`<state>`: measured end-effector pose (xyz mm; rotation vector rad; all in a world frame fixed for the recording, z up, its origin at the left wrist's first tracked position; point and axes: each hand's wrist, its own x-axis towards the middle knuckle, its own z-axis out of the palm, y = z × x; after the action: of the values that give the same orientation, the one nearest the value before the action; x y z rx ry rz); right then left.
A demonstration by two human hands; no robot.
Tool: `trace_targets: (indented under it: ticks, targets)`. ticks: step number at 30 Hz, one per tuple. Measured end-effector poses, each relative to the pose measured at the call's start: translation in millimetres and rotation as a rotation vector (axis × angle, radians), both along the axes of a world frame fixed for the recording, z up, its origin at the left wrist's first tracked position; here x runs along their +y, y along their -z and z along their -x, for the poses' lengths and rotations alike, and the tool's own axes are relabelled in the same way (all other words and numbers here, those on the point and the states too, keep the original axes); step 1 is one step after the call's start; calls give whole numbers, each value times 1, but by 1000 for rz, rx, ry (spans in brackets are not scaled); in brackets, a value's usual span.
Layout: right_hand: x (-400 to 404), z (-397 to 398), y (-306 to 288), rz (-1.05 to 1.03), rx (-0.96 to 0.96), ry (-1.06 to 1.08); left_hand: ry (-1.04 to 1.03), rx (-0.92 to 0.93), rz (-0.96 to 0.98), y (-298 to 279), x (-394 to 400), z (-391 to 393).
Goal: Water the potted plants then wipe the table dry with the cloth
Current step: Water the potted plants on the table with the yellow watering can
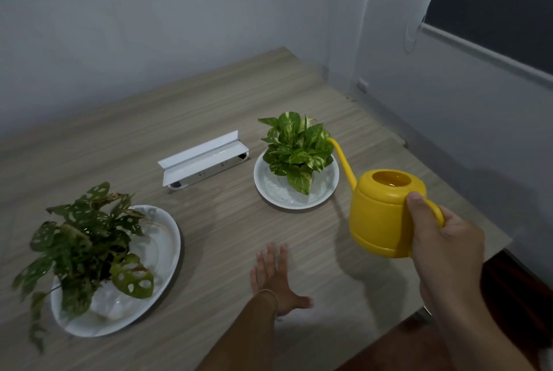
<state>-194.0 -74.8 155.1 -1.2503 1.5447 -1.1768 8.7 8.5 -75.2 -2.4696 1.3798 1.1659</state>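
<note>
Holding the handle of one yellow watering can (381, 215), the right hand (443, 239) has a tight grip. The can's thin spout reaches into the leaves of the bright green plant (296, 149) on a small white plate (269, 188). The left hand (273, 278) lies flat, fingers straight, on the wooden surface (209, 221). Two plants stand here; the dark one (86, 242) sits on a big white plate (167, 239). One white tray (203, 158) lies between them. No writing shows.

Head cam, fwd-down over table (209, 119).
</note>
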Motion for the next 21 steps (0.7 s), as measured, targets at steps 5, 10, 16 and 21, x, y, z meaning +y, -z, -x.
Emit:
trace_targets:
  ticks: [5,10,16,21]
  targets:
    - [-9,-12,-4,31,-17,1,-1,9,-1,0,0,0]
    - [-14,-28,-4,65,-54,-33,3,6,-4,2,-1,-1]
    - [-8,-41,-3,105,-86,-81,14,-1,6,7,-2,-2]
    - [7,-50,10,54,-188,18,-1,1,54,12,0,-1]
